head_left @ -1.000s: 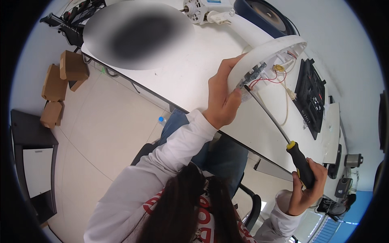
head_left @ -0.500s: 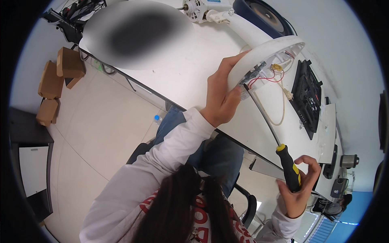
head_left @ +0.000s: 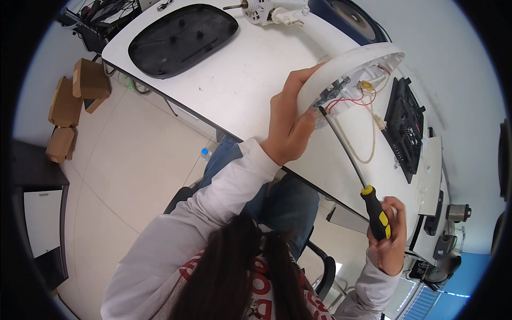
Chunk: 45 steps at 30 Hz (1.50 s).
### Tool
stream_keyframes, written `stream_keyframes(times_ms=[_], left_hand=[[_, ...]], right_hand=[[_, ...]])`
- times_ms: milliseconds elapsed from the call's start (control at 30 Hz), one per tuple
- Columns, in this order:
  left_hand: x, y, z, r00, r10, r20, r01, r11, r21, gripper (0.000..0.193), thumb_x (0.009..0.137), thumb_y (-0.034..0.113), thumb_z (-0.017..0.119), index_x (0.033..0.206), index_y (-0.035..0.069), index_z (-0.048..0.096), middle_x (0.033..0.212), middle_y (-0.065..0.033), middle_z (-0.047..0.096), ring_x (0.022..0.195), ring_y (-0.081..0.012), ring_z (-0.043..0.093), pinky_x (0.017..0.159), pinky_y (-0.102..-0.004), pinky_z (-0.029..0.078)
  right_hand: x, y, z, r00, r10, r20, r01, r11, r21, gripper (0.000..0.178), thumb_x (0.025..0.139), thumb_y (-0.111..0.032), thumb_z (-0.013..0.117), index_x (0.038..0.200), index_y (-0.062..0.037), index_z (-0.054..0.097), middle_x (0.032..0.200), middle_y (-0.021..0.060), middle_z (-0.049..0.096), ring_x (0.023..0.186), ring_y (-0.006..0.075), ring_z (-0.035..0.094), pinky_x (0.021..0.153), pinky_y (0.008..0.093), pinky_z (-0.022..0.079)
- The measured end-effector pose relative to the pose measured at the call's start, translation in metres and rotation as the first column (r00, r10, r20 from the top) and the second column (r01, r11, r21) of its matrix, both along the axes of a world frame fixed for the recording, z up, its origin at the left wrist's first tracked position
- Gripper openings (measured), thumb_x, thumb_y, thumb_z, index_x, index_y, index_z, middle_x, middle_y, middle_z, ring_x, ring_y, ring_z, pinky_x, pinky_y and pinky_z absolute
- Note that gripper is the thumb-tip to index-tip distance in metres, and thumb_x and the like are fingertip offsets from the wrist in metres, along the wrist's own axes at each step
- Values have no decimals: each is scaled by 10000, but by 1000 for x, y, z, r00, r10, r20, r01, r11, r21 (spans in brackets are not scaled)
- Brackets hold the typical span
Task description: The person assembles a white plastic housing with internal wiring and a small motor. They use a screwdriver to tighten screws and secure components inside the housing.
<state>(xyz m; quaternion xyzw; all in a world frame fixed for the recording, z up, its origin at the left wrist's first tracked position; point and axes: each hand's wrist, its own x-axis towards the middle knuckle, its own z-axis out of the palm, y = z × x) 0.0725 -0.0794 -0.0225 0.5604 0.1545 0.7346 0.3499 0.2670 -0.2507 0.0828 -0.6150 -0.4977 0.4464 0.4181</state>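
My left hand [head_left: 290,117] grips the near rim of a white fan base [head_left: 333,69], fingers behind it and thumb in front. The base stands tipped on its side, its open underside facing right. Red wires [head_left: 346,100] and a small circuit board show inside. My right hand [head_left: 392,234] is closed on the black and yellow handle of a screwdriver [head_left: 376,210]. The shaft slants up to the left, its tip at the inner edge of the base near my left thumb. Whether the tip sits in a screw is too small to tell.
From the base a white pole [head_left: 320,33] runs back to the fan motor [head_left: 258,12]. A black oval cover [head_left: 184,40] lies at the far left of the white table. To the right are an open black tool case [head_left: 405,128] and a pale cord [head_left: 368,160]. Cardboard boxes [head_left: 64,101] stand on the floor.
My right fingers have closed round the screwdriver handle, which has shifted slightly up and left and turned. The black cover, blurred before, now shows clearly. My left hand keeps its hold.
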Motion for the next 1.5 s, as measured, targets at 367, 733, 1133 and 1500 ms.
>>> stream_keyframes(times_ms=[367, 733, 1133, 1500], left_hand=[[6, -1, 4, 999, 26, 19, -24, 993, -117, 525, 709, 166, 399, 1183, -58, 379, 1061, -156, 531, 952, -186, 509, 846, -296, 407], [6, 0, 2, 998, 66, -6, -66, 995, -75, 507, 721, 151, 398, 1185, -53, 380, 1062, -147, 522, 944, -177, 505, 844, -292, 406], [6, 1, 3, 999, 24, -24, -25, 997, -67, 533, 684, 73, 376, 1201, -57, 368, 1106, -180, 514, 989, -217, 519, 891, -310, 393], [5, 2, 3, 999, 27, -41, -28, 999, -18, 557, 682, -43, 340, 1238, -60, 353, 1155, -237, 515, 1046, -279, 550, 939, -334, 386]], right_hand=[[1, -3, -13, 962, -76, 263, 58, 995, 77, 451, 916, -395, 382, 1011, 32, 495, 576, 67, 490, 455, 103, 417, 469, 208, 363], [1, 1, -12, 550, -186, 814, -228, 904, 361, 407, 650, 81, 652, 1022, 4, 507, 966, 125, 493, 709, 165, 514, 579, 237, 420], [6, -1, -11, 965, -112, -236, 65, 977, -201, 437, 860, -332, 526, 1099, 25, 444, 755, 97, 536, 501, 72, 434, 492, 154, 350], [-6, -15, -22, 351, -295, 889, -434, 790, 433, 379, 798, -199, 590, 1084, 32, 500, 799, 178, 599, 587, 316, 584, 547, 324, 482]])
